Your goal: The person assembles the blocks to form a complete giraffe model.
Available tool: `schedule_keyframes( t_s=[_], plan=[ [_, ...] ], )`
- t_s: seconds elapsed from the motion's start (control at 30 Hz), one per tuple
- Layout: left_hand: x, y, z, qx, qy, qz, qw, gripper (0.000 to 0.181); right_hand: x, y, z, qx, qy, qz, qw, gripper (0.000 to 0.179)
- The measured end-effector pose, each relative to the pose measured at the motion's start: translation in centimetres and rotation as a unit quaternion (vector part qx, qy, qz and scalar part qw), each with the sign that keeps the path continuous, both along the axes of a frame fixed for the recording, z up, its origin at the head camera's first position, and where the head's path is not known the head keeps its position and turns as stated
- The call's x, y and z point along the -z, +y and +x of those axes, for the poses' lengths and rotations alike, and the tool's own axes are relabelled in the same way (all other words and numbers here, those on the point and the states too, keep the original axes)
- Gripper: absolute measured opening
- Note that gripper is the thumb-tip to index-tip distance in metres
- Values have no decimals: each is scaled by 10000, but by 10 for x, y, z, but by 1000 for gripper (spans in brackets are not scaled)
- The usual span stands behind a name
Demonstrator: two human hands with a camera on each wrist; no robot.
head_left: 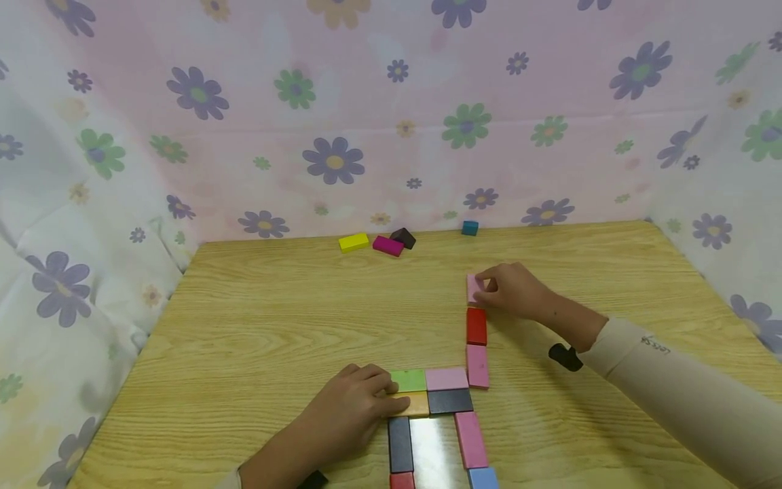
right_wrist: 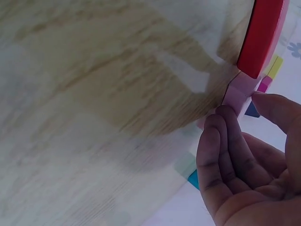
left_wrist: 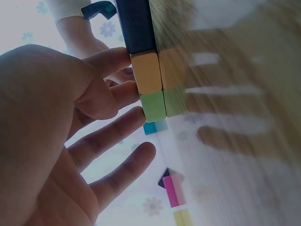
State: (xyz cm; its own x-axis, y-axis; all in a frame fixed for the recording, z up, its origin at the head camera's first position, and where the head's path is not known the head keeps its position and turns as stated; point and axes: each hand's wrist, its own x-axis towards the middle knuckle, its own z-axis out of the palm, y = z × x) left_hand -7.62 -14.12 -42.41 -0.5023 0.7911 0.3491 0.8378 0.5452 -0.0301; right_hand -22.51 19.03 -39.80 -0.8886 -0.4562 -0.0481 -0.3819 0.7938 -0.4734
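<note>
My right hand (head_left: 516, 291) pinches a pink block (head_left: 473, 288) between thumb and fingertips. The block lies in line with a red block (head_left: 476, 327), its far end partly hidden by the fingers in the right wrist view. Another pink block (head_left: 478, 366) continues this line toward me. My left hand (head_left: 351, 411) rests its fingertips on a light green block (head_left: 408, 380) and an orange block (head_left: 418, 405), with other fingers spread in the left wrist view. Beside those two lie a pale pink block (head_left: 447, 378) and a dark block (head_left: 451, 401).
Nearer me, a dark grey block (head_left: 400, 445) and a pink block (head_left: 470, 440) form two columns, ending in red (head_left: 402, 481) and blue (head_left: 484, 478) blocks. At the back lie yellow (head_left: 354, 242), magenta (head_left: 387, 246), black (head_left: 404, 237) and teal (head_left: 470, 228) blocks before a flowered curtain (head_left: 379, 122).
</note>
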Motion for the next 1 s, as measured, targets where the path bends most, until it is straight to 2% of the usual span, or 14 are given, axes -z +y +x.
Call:
schedule_keyframes(
  t_s=[0.33, 0.73, 1.0],
  plan=[
    [-1, 0, -1, 51, 95, 90, 9999, 20, 1, 0, 7, 108, 189, 100, 9997, 33],
    [0, 0, 0, 79, 59, 180, 9998, 20, 0, -2, 11, 223, 97, 218, 9995, 27],
    [1, 0, 0, 62, 79, 161, 9998, 19, 2, -1, 12, 217, 143, 175, 9995, 16]
  ],
)
